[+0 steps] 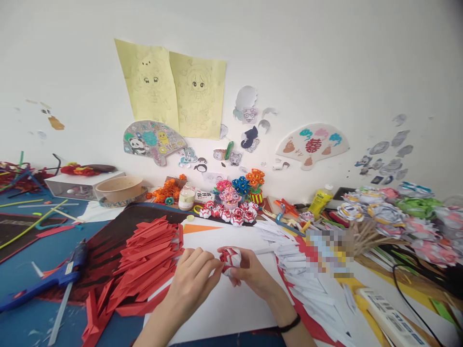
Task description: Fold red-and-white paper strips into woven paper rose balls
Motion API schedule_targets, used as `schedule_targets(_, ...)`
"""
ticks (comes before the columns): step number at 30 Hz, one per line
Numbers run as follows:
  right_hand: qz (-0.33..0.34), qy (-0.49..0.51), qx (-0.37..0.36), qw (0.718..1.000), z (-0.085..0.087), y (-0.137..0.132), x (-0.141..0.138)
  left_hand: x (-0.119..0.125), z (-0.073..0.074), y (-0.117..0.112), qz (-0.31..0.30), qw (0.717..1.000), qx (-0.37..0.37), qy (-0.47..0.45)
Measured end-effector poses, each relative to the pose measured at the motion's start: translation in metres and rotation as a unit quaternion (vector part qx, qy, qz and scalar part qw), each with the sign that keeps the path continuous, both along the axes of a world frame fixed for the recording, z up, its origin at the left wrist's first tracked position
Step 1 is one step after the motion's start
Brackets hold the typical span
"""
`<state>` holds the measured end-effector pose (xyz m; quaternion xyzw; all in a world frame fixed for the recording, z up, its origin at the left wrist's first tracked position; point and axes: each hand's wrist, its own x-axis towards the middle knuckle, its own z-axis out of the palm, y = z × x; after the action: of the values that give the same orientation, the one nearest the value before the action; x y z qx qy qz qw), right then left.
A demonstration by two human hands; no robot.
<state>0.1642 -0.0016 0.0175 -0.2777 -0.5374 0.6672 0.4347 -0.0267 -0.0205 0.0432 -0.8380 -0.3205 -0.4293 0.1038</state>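
Note:
A red-and-white folded paper flower [230, 259] is held above the white paper sheet [217, 308]. My right hand [253, 272] wraps its fingers around the flower from the right, with a black band at the wrist. From the left, my left hand [197, 274] reaches in with its fingers pinched together at the flower's red petals; its fingertips are partly hidden. Folded red paper strips [148, 260] are heaped beside my left hand. White folded strips [300, 274] spread out on the right. Several finished red-and-white flowers [237, 216] sit in a group behind my hands.
A blue glue gun [68, 272] with a glue stick lies at the left. Behind stand a beige bowl [119, 187], a small jar [186, 198] and a yellow bottle [320, 201]. Paper flowers [387, 214] pile up at the right, near a white box [390, 318] and a black cable [405, 289].

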Motion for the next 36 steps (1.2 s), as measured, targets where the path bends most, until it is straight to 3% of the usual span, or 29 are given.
schedule_targets(2, 0.003, 0.003, 0.002, 1.0, 0.0, 0.0, 0.0, 0.001, 0.003, -0.001, -0.008, 0.999, -0.03, -0.02)
schedule_targets(5, 0.009, 0.013, 0.0, 1.0, 0.0, 0.0, 0.0, 0.001, 0.011, -0.001, -0.051, 0.985, -0.15, -0.071)
schedule_targets(9, 0.033, 0.024, 0.007, 0.999, 0.002, -0.002, 0.0, -0.003, 0.02, 0.001, -0.119, 0.927, -0.33, -0.133)
schedule_targets(13, 0.047, 0.031, 0.003, 0.998, 0.003, -0.003, 0.001, -0.004, 0.023, 0.004, -0.15, 0.881, -0.419, -0.16)
schedule_targets(26, 0.072, 0.06, 0.008, 0.996, 0.0, -0.003, 0.001, -0.002, 0.014, 0.007, -0.153, 0.872, -0.429, -0.18)
schedule_targets(36, 0.056, 0.048, 0.012, 0.997, -0.001, -0.003, -0.003, 0.004, 0.016, -0.003, -0.158, 0.893, -0.37, -0.2)
